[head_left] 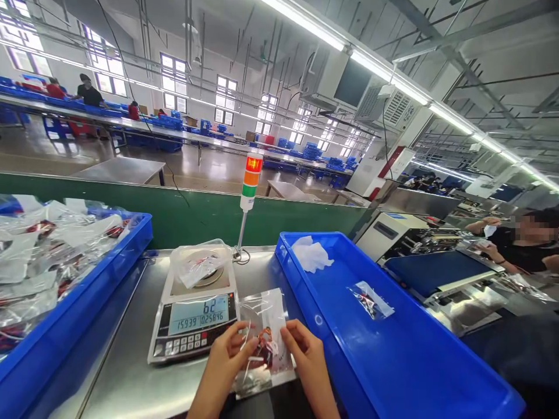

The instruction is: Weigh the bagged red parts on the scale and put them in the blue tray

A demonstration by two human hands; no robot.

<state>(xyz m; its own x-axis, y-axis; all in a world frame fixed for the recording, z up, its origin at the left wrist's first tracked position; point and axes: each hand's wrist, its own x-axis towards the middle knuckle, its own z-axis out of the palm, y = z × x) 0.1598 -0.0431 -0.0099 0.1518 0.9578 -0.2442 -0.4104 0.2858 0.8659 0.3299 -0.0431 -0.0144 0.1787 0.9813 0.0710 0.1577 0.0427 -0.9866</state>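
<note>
Between my two hands is a clear plastic bag (276, 343) with small red and orange parts inside; I cannot make out their exact kind. My left hand (231, 355) pinches the bag's left side, and my right hand (305, 349) grips its right edge. Just behind my left hand stands a digital counting scale (192, 314), its display reading 62 on the top line. A clear plastic tray (201, 256) sits on the scale with another filled bag (203, 269) in it.
To the right, a long blue bin (349, 361) holds one filled bag (371, 301) and crumpled white material (311, 254). A blue bin (109, 256) heaped with bags stands left. Behind the scale rises a signal light (250, 186). A co-worker (524, 238) sits beside a machine (393, 233) at right.
</note>
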